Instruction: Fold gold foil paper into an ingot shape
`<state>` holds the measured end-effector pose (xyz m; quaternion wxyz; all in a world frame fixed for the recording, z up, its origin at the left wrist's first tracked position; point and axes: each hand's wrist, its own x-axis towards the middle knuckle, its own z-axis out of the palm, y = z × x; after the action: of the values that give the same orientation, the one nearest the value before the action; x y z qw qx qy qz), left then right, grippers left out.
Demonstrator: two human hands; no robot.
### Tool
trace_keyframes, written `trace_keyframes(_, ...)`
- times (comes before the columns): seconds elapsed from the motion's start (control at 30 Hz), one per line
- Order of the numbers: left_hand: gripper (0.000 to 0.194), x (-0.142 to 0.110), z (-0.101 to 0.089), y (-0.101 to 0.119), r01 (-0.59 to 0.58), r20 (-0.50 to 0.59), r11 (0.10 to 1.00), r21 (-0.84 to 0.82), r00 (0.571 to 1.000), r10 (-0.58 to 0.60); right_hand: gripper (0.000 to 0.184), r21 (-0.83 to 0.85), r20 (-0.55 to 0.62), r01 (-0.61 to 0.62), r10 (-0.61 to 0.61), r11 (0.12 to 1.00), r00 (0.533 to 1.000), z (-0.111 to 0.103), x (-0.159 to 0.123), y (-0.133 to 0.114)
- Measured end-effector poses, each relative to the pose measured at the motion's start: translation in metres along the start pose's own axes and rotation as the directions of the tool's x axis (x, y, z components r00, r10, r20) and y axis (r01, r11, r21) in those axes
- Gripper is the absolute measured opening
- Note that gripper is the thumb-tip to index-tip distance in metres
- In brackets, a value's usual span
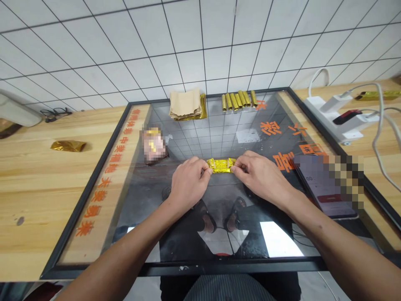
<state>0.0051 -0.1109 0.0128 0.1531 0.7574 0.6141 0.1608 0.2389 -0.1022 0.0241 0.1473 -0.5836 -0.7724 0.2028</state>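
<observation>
A folded piece of gold foil paper [222,165] lies on the glass tabletop [188,146] in front of me, its two end flaps turned inward. My left hand [190,179] pinches its left end between thumb and forefinger. The right end is pinched the same way by my right hand [262,174]. Beyond my hands, several rolled gold paper tubes [238,100] lie in a row near the glass's far edge. Left of them sits a stack of tan paper sheets [184,103] with gold sheets showing underneath.
On the glass are a phone [326,188] at right and a partly blurred pink pack [154,145] at left. A white power strip [332,113] with cables stands at far right. Crumpled gold foil [68,146] and dark glasses [56,113] lie on the wood at left.
</observation>
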Motion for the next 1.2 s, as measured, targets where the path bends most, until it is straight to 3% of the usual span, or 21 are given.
trace_keyframes(0.17,0.001,-0.003,0.002,-0.006,-0.031,-0.031,0.995,-0.096,0.999,0.029,0.022,0.029,0.028,0.048,-0.049,0.998,0.998,-0.002,0.001,0.006)
trace_keyframes(0.37,0.006,-0.004,0.004,-0.009,-0.041,-0.022,0.993,-0.107,0.999,0.039,0.015,0.107,0.067,0.103,-0.111,0.989,0.992,-0.008,0.001,0.012)
trace_keyframes(1.2,0.012,0.001,0.003,-0.004,0.050,-0.048,0.992,-0.119,0.997,-0.056,0.023,-0.015,0.021,0.041,-0.040,0.999,0.999,-0.001,0.002,0.005)
